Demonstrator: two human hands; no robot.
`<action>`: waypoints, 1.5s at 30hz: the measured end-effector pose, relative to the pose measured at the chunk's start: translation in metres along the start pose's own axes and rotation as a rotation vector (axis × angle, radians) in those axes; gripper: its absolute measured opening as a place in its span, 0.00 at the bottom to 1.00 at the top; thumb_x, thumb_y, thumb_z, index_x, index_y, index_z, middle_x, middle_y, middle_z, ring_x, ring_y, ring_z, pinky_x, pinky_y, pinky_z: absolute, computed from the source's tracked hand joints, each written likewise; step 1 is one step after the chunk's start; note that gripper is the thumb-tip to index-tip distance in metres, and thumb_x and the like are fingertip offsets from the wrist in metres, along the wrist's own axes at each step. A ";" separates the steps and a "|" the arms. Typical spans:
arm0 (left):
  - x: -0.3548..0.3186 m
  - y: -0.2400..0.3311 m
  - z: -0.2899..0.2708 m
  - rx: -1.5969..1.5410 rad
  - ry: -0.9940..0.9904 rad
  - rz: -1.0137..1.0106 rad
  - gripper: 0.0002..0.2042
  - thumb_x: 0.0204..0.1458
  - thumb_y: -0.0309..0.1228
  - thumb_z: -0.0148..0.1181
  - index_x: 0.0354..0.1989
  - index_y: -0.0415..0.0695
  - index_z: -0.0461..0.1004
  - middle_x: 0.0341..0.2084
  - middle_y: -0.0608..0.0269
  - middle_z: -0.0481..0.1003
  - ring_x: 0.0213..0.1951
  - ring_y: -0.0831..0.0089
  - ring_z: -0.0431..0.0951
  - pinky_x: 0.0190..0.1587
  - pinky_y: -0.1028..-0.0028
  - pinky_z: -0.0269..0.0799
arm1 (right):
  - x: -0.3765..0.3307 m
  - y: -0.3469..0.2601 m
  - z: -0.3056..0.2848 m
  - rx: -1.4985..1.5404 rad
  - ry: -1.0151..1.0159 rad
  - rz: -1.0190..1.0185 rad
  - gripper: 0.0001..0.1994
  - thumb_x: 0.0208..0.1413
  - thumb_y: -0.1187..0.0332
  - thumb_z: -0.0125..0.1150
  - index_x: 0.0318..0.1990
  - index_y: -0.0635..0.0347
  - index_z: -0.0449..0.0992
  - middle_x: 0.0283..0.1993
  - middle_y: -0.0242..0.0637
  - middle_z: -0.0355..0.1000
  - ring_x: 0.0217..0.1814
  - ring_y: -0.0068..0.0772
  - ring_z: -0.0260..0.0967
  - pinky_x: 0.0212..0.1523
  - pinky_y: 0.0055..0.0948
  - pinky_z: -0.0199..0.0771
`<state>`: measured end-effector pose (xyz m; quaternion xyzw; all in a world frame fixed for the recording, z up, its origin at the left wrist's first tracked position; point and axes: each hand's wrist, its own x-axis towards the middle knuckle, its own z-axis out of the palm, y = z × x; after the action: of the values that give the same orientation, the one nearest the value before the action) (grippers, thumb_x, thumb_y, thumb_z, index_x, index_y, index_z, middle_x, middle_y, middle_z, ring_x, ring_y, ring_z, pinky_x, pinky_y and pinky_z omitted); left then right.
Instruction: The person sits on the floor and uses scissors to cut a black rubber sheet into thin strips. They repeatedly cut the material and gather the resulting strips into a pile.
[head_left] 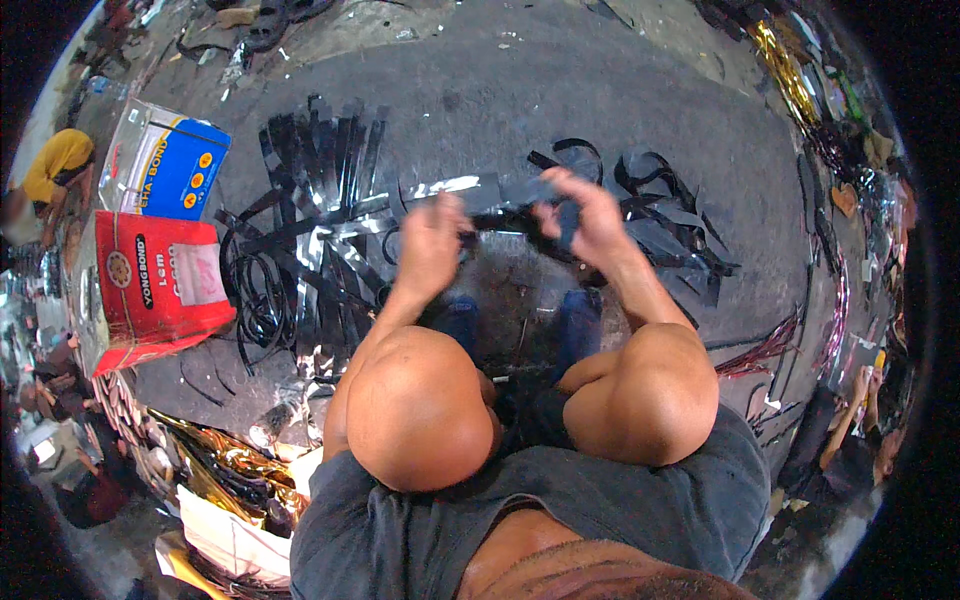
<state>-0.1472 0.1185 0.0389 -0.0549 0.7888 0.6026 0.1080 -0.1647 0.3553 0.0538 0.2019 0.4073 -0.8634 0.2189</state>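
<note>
Both of my hands are raised in front of my knees, smeared by motion. My left hand [432,245] is closed, its fingers curled at one end of a glossy black strip [500,217] that runs between the hands. At the other end, my right hand [592,225] grips the dark strip, thumb and fingers bent round it. Beyond and left of my left hand lies a spread of shiny black strips [330,165], many crossing one another. More loose, curling black strips [680,215] lie on the floor right of my right hand.
At the left stand a red carton [125,300] and a blue and white carton [195,165]. Coiled black strips [265,300] lie beside them. Gold foil [235,450] fills a container at lower left. A person in yellow [60,165] is far left; another person's arms [850,410] show at right.
</note>
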 end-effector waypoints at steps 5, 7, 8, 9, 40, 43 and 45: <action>-0.010 -0.068 -0.161 -0.952 0.700 -0.226 0.15 0.58 0.34 0.48 0.41 0.34 0.75 0.28 0.62 0.72 0.19 0.79 0.64 0.19 0.81 0.58 | 0.000 -0.096 -0.117 0.729 0.549 -0.324 0.17 0.63 0.66 0.36 0.44 0.71 0.69 0.33 0.44 0.69 0.30 0.36 0.66 0.29 0.29 0.68; -0.054 -0.158 -0.286 -1.024 0.917 -0.158 0.15 0.57 0.35 0.45 0.39 0.37 0.75 0.27 0.62 0.70 0.23 0.79 0.66 0.24 0.75 0.64 | 0.000 -0.132 -0.214 0.705 0.799 -0.521 0.17 0.61 0.67 0.35 0.46 0.72 0.67 0.35 0.48 0.69 0.30 0.39 0.66 0.29 0.37 0.68; -0.055 -0.149 -0.291 -0.897 1.218 -0.270 0.15 0.57 0.35 0.43 0.36 0.38 0.75 0.24 0.66 0.68 0.22 0.79 0.63 0.24 0.76 0.64 | -0.020 -0.151 -0.255 0.626 1.006 -0.670 0.18 0.61 0.68 0.34 0.47 0.73 0.66 0.36 0.51 0.69 0.31 0.40 0.67 0.29 0.40 0.68; -0.087 -0.160 -0.331 -0.810 1.334 -0.202 0.15 0.58 0.35 0.43 0.36 0.38 0.75 0.24 0.67 0.70 0.22 0.79 0.64 0.24 0.77 0.64 | -0.023 -0.155 -0.268 0.535 1.139 -0.753 0.18 0.60 0.69 0.33 0.48 0.74 0.66 0.37 0.53 0.69 0.31 0.41 0.67 0.29 0.44 0.68; 0.051 -0.039 0.046 0.069 -0.076 0.082 0.13 0.52 0.35 0.66 0.27 0.37 0.73 0.22 0.69 0.73 0.27 0.79 0.67 0.32 0.74 0.66 | 0.052 0.038 -0.004 -1.008 -0.029 -0.286 0.12 0.58 0.62 0.59 0.40 0.62 0.76 0.28 0.34 0.74 0.28 0.24 0.66 0.30 0.31 0.67; 0.035 -0.026 0.045 0.009 -0.191 0.225 0.12 0.52 0.33 0.66 0.27 0.37 0.72 0.20 0.64 0.71 0.26 0.77 0.67 0.32 0.72 0.66 | 0.027 0.038 -0.013 -0.635 -0.050 -0.029 0.13 0.64 0.59 0.54 0.36 0.59 0.76 0.28 0.25 0.69 0.28 0.18 0.62 0.28 0.25 0.63; 0.019 -0.011 0.051 0.125 -0.216 0.255 0.13 0.52 0.34 0.65 0.29 0.35 0.73 0.19 0.56 0.73 0.25 0.75 0.68 0.31 0.69 0.67 | 0.020 0.043 -0.029 -0.734 -0.090 -0.149 0.14 0.64 0.58 0.54 0.37 0.62 0.76 0.28 0.29 0.71 0.29 0.19 0.63 0.31 0.27 0.65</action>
<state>-0.1581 0.1654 0.0116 0.1174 0.8090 0.5638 0.1179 -0.1531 0.3490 0.0000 0.0417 0.6931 -0.6815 0.2312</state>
